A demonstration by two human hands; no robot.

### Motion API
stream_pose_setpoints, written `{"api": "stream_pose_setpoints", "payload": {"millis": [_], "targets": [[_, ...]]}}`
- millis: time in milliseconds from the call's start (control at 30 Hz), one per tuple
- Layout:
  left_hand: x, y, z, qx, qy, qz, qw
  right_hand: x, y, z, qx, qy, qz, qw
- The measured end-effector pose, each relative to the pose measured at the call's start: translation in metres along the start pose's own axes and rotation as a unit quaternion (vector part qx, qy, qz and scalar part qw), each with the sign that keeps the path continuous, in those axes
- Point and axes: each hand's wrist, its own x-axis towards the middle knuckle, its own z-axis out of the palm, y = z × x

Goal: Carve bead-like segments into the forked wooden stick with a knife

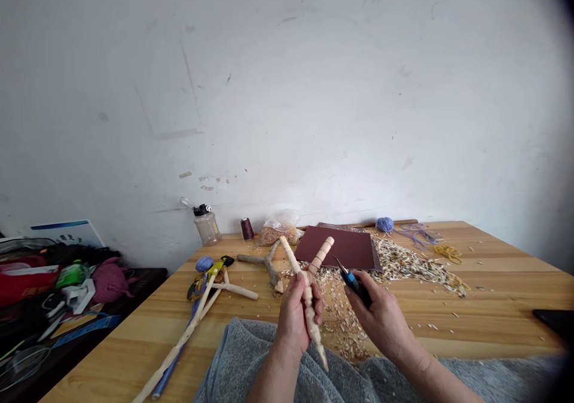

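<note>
One peeled fork (313, 325) up over the towel (244, 337) in the head view, prongs away, its stem clamped in the left hand (291, 316); the right hand (384, 314) is closed round the knife (354, 284), blade near the wood but apart from it. Shavings (403, 259) litter the table (497, 301) beyond. Looks like whittling, between cuts; another stroke would call for a steady stem and the blade brought across, clear of the left hand
</note>
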Motion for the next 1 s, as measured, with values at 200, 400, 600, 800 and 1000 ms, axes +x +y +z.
{"api": "stream_pose_setpoints", "payload": {"millis": [200, 400, 600, 800, 1000], "targets": [[-0.003, 0.001, 0.003, -0.025, -0.017, -0.001, 1.0, -0.001, 0.001, 0.002, -0.017, -0.012, -0.014, 1.0], [-0.011, -0.003, 0.01, -0.039, -0.024, -0.032, 0.998, -0.002, 0.0, -0.005, -0.125, -0.049, -0.088, 0.987], [-0.015, -0.008, 0.014, -0.008, -0.031, -0.045, 0.998, -0.002, -0.005, -0.012, -0.251, -0.059, -0.116, 0.959], [-0.018, -0.01, 0.016, 0.016, -0.069, -0.073, 0.995, 0.002, -0.001, -0.015, -0.298, -0.058, -0.117, 0.946], [-0.018, -0.009, 0.016, 0.029, -0.087, -0.084, 0.992, 0.003, -0.003, -0.017, -0.317, -0.051, -0.13, 0.938]]}}
